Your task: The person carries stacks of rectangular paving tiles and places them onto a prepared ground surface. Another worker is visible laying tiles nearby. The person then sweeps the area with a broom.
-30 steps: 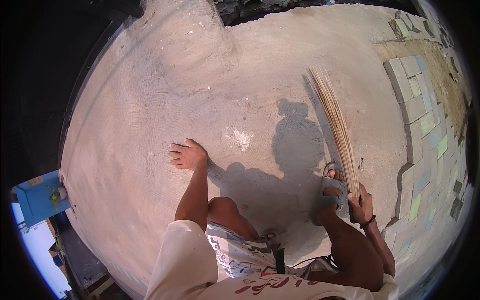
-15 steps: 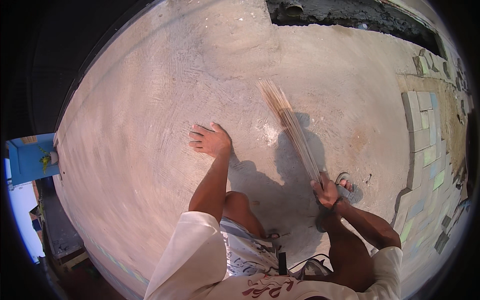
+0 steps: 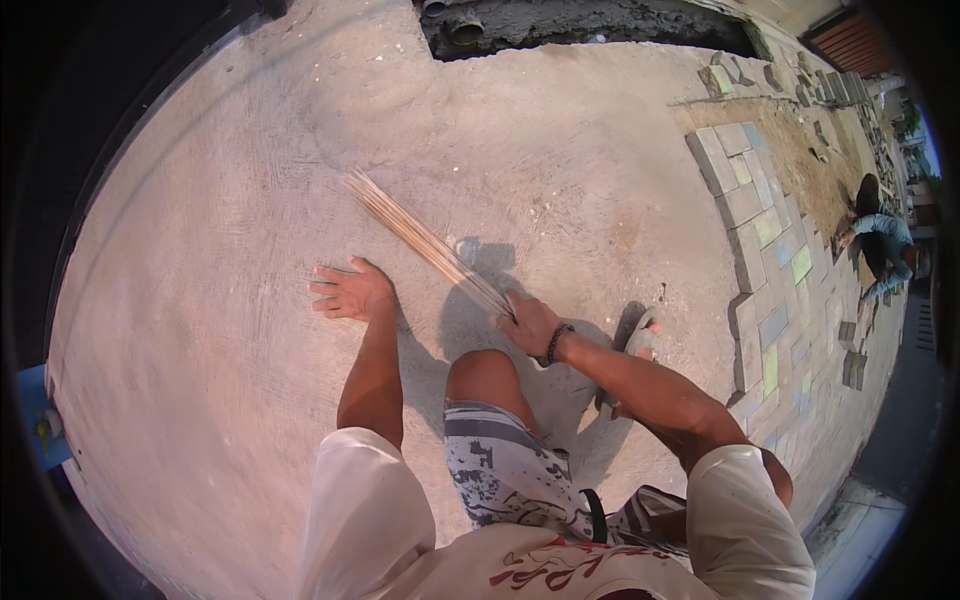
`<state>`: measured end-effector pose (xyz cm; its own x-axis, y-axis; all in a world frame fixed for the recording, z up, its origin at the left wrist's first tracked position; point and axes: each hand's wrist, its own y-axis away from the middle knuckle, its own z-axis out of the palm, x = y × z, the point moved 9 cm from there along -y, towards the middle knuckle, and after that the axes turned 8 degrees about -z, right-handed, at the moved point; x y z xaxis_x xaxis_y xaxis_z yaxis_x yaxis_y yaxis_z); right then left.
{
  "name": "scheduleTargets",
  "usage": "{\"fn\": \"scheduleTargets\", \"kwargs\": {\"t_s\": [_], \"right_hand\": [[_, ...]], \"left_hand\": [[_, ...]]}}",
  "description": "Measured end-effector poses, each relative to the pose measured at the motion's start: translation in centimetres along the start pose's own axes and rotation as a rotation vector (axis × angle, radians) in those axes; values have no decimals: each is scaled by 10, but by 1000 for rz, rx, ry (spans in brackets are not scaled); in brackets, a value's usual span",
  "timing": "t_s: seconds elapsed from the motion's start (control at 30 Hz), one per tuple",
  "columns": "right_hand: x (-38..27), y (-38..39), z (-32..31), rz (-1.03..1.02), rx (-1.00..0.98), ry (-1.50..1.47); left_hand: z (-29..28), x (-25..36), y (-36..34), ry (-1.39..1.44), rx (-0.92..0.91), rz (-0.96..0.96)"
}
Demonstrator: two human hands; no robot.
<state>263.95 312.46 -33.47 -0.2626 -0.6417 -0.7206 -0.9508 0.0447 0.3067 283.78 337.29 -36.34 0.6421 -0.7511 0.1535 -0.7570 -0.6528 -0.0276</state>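
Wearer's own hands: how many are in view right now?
2: the left hand, spread open over the concrete, and the right hand, closed around one end of the bundle of thin sticks. Neither is hidden.

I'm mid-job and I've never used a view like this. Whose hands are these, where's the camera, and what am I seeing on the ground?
There's no machine here: a person works bare-handed. The view comes from a fisheye camera on their head, looking down, so straight edges bend near the rim. Picture left is their left.

The right hand grips a bundle of thin sticks at one end; the loose ends point up and left. The left hand is empty, fingers spread, over the concrete; I can't tell whether it touches.

Paving blocks lie to the right, and a trench opens at the top. Another person is at the far right.
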Motion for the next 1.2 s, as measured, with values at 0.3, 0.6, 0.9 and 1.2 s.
{"fn": "scheduleTargets", "kwargs": {"t_s": [0.3, 0.6, 0.9, 1.2], "right_hand": [[178, 170, -19, 507, 565, -106], [123, 72, -22, 285, 413, -242], [254, 187, -67, 486, 508, -232], [168, 224, -22, 220, 201, -118]], "left_hand": [[0, 1, -6, 53, 21, 12], [14, -7, -1, -38, 151, 87], [8, -8, -11, -14, 271, 71], [7, -8, -2, -44, 311, 41]]}}
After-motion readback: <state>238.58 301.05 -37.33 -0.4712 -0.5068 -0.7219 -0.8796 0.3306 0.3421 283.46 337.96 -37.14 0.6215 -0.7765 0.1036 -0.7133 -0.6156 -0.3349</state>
